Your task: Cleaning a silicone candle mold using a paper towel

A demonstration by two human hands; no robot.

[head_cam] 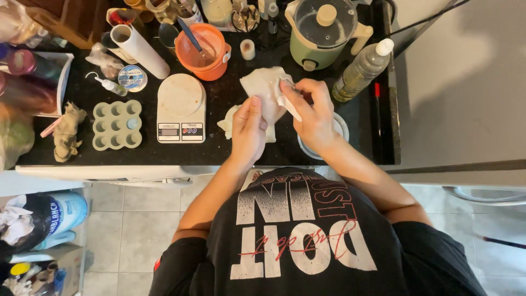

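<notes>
I hold a crumpled white paper towel [267, 90] in both hands above the black countertop [219, 148], just to the right of the white kitchen scale [181, 108], which I take as my marker for everything else. My left hand [247, 131] comes up from below with the forearm angled in from the left; its thumb lies flat along the towel's lower edge and the fingers curl behind it, so the paper is pinched between thumb and fingers. My right hand [312, 112] reaches in from the right with the wrist bent inward, the knuckles up, and its fingertips [286, 86] pressed together on the towel's upper right edge, pulling a fold of it outward. Under my right wrist, farther right of the scale, a white round bowl [341, 127] shows only its rim. A second bit of white paper [227, 123] lies on the counter between the scale and my left hand. Left of the scale sits a grey-green silicone mould [116, 125] with round cups. Behind the scale stands an orange bowl [204, 50] with a utensil in it, and well to the right of that a green pot [320, 34] with a glass lid and a clear plastic bottle [362, 70] lying tilted.
</notes>
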